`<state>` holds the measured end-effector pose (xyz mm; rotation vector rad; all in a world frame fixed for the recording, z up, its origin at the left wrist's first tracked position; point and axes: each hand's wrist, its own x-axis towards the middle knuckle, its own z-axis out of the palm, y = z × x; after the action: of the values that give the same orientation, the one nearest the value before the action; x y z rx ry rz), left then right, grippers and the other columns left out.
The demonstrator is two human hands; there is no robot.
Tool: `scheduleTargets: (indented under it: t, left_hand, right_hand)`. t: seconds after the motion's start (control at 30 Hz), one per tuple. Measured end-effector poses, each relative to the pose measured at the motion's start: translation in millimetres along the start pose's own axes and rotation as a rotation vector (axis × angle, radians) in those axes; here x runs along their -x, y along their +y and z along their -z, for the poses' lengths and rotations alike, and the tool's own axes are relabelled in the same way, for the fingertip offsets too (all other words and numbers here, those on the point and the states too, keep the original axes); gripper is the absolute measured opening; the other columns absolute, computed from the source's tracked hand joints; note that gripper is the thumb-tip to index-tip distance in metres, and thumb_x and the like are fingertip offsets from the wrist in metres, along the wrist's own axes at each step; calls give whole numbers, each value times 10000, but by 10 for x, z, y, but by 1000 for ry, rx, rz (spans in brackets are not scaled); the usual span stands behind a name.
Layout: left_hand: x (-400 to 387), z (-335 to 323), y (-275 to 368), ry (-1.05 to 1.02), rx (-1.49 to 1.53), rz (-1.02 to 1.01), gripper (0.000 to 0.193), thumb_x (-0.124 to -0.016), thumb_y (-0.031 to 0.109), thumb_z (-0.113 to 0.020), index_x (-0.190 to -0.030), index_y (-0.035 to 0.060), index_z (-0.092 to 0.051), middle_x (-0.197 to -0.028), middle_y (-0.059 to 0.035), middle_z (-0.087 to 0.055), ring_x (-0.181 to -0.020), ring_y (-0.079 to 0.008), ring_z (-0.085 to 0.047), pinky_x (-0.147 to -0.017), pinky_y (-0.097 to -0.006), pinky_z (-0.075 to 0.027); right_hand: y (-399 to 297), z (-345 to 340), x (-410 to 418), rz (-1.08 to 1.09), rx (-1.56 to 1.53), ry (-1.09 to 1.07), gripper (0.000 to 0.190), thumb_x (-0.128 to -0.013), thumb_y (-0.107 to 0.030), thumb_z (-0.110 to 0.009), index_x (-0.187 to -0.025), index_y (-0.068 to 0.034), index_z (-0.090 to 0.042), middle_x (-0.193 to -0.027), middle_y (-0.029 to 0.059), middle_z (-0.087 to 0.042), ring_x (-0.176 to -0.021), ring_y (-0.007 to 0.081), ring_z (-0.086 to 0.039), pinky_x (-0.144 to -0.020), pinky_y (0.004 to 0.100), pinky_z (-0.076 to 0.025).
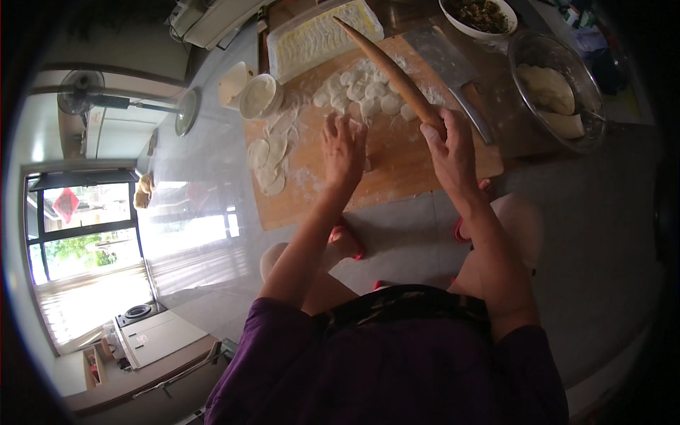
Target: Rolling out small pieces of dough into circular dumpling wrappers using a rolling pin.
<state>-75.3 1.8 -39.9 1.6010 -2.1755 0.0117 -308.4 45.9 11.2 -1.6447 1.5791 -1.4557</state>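
My right hand (454, 146) grips the thick end of a tapered wooden rolling pin (396, 71), whose thin tip points up and to the left above the board. On the floured wooden cutting board (396, 151), my left hand (344, 151) has its fingers bent down at the near edge of a cluster of small dough pieces (366, 90). Whether those fingers hold a piece is hidden by the hand. Left of it lie several thin, round dough wrappers (271, 159), overlapping one another. A cleaver (449, 64) rests at the board's right side, handle towards me.
Beyond the board stands a plastic tray (325, 34) with rows of dumplings. A bowl of flour (260, 96) sits at the left corner. On the right are a bowl of filling (481, 16) and a steel basin (595, 111) with dough. My knees are below the board's near edge.
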Motion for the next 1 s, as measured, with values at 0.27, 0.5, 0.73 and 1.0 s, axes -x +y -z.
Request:
scheduleTargets:
  t: [0.27,0.5,0.73,1.0]
  left_hand:
    - [-223,-193,498,-82,-77,80,777,-974,490,-451,-1530,14,-192,-1575,-258,-183,-1479,-392,-140,-1204,-484,-96]
    - [-37,64,142,-104,545,261,542,-995,287,-480,-1450,7,-389,-1541,-240,-277,-1442,-393,-238,-1191,-473,-195]
    - [647,337,280,-311,72,-109,595,-974,294,-505,-1468,-2,-358,-1569,-207,-255,-1473,-381,-180,-1202,-494,-133]
    - [-53,23,-517,-99,-63,139,661,-980,381,-480,-1489,-1,-305,-1569,-241,-237,-1479,-379,-161,-1201,-494,-120]
  right_hand:
    - [105,14,39,51,83,22,335,-891,-139,-682,-1161,-20,-523,-1035,154,-570,-963,344,-538,-819,451,-457]
    - [205,-32,144,60,102,27,353,-889,-140,-684,-1184,-29,-525,-1050,152,-572,-977,354,-539,-833,467,-453]
    - [274,98,190,83,166,14,361,-880,-123,-680,-1190,-27,-521,-1060,147,-573,-974,348,-544,-833,455,-456]
    - [133,-25,117,105,104,6,346,-880,-109,-672,-1174,-17,-514,-1052,151,-566,-963,351,-536,-823,460,-451]
